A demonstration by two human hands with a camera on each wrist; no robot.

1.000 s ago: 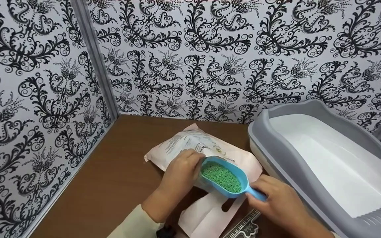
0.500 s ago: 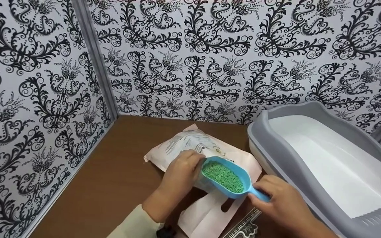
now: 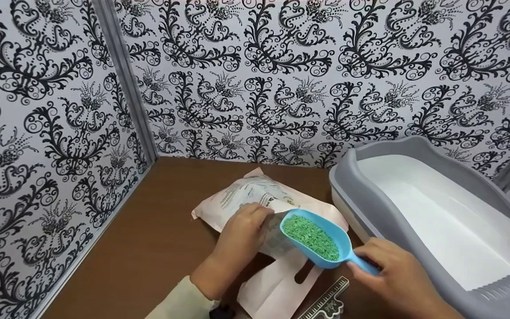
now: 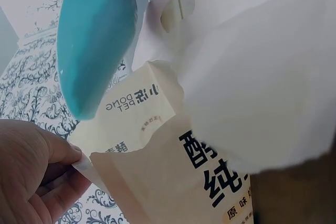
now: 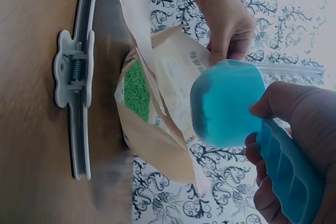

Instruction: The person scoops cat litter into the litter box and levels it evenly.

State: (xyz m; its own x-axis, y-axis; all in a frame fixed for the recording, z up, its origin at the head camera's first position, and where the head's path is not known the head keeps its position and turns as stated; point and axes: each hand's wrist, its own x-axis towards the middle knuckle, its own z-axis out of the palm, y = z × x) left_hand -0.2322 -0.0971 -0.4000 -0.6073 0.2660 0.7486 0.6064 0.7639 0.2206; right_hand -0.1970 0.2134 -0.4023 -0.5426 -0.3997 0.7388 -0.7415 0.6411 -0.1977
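Observation:
My right hand (image 3: pixel 396 266) grips the handle of a light-blue scoop (image 3: pixel 332 230) heaped with green granules (image 3: pixel 311 238). The scoop is held level above the mouth of a pale pink bag (image 3: pixel 241 197), which lies on the table with Chinese lettering on its front. With thumb and fingers, my left hand (image 3: pixel 241 228) pinches the edge of the bag's opening; the left wrist view shows the pinched paper edge (image 4: pixel 86 169). More green granules (image 5: pixel 136 92) show inside the open bag in the right wrist view. The bag's torn top flap (image 3: pixel 277 288) has a handle slot.
A large grey-rimmed litter box (image 3: pixel 388 199) with a white inside stands at the right, close to the right hand. A long bag-sealing clip (image 5: pixel 79 77) with a spring lies on the brown table (image 3: pixel 148 239) near the front. Patterned wall panels (image 3: pixel 255 79) stand behind and at left.
The right hand has moved the filled scoop to the right, away from the left hand, showing more of the clip. The left hand stays at the bag's edge.

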